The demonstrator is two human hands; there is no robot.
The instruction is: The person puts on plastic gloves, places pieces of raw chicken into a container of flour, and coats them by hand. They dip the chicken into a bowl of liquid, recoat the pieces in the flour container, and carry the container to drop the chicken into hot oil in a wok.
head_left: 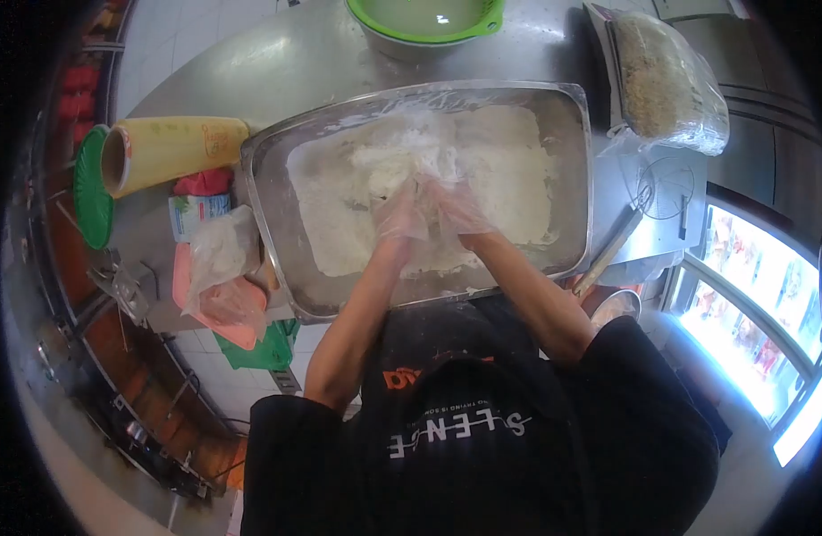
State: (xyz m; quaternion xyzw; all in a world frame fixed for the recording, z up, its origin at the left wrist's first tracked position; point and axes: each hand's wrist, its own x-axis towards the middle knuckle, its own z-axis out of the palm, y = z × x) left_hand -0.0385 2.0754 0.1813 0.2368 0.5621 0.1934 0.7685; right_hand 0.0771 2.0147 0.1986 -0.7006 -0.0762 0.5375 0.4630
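A large metal tray (268, 205) holds a wide bed of white flour (509, 170). In its middle, my left hand (400, 214) and my right hand (457, 207) are close together, both in clear plastic gloves. The fingers of both are curled in at a floury white heap (411, 161), and flour covers their tips. Whatever lies between them is coated white, so its kind cannot be made out. A darker patch of tray bottom shows beside my left hand.
A green-rimmed basin (429, 36) stands behind the tray. To the left are a yellow film roll (174, 152) and a pink tray (216, 299) with plastic bags. At right lie a bag of crumbs (670, 85) and a long-handled wire skimmer (612, 241), near a lit display fridge (742, 322).
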